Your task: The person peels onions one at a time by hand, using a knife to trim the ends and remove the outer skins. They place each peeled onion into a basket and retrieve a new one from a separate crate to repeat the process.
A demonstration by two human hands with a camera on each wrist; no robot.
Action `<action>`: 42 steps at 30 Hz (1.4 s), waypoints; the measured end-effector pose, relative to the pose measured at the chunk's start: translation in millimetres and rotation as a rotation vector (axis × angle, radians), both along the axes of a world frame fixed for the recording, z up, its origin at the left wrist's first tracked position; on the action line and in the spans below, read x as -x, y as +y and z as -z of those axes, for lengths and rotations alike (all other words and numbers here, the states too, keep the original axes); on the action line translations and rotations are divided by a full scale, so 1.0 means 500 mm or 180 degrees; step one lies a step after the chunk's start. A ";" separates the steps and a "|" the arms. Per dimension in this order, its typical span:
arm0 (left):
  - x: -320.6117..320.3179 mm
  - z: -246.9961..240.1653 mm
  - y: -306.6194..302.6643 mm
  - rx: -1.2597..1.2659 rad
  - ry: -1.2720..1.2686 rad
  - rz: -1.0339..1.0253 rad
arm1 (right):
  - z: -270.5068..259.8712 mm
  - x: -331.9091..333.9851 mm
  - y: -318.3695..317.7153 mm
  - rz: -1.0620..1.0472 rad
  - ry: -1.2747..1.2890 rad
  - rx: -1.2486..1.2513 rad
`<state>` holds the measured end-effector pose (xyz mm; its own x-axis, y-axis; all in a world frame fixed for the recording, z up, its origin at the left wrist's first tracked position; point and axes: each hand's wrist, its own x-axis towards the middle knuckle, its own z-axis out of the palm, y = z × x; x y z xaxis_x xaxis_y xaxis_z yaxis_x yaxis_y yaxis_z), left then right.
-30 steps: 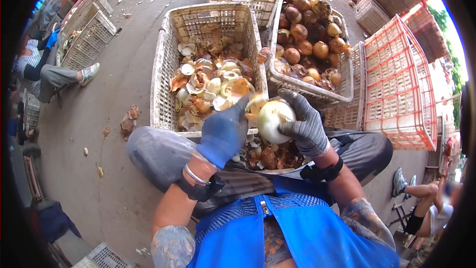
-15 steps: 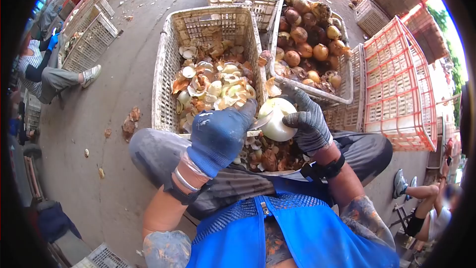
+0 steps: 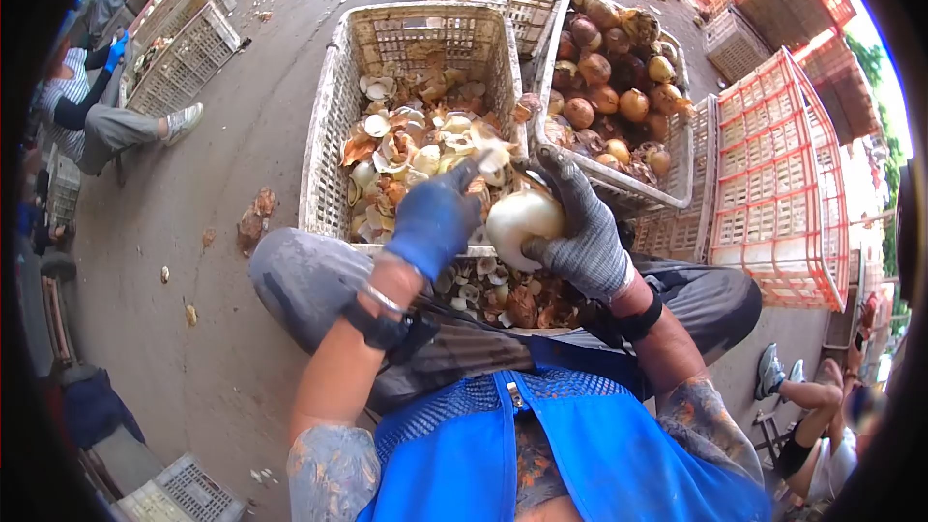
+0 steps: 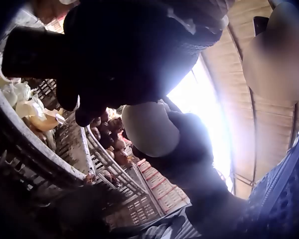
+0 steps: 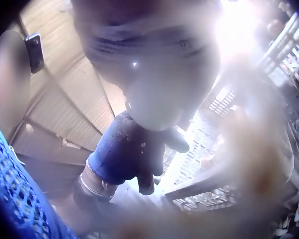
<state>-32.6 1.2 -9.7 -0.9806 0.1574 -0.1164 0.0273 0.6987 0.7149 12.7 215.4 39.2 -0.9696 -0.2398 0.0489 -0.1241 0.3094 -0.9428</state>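
A blue-gloved left hand, blurred, is raised just left of a peeled white onion. It grips a small knife, whose dark handle sticks out of the fist in the left wrist view; the blade is lost in blur. Beside its fingertips a pale scrap of peel shows over the crate. The grey-gloved right hand holds the onion from the right, thumb across its near side and fingers behind. In the right wrist view the onion hangs blurred below the right glove.
Ahead stands a white crate of onion skins. Right of it, another crate holds unpeeled onions. More skins lie between the knees. Red-and-white crates are stacked at right. Other people sit at far left and lower right.
The left hand has drawn the knife from the onion's face up and away toward the skins crate. The onion has turned and shifted slightly left in the right hand.
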 end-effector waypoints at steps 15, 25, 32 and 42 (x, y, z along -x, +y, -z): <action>-0.079 -0.026 -0.015 -0.3739 -0.0850 0.0026 | -0.018 0.021 -0.036 0.0027 -0.0493 0.2421; -0.094 -0.061 -0.069 -0.4463 -0.1118 -0.0389 | 0.022 0.080 0.042 0.0866 0.1242 -0.1816; -0.073 -0.016 -0.004 -0.0741 0.1578 0.0613 | 0.014 -0.028 -0.016 0.0274 -0.1135 0.1616; -0.144 -0.005 0.040 -0.2094 -0.1029 0.0534 | -0.143 -0.042 0.355 0.0199 0.0250 0.4350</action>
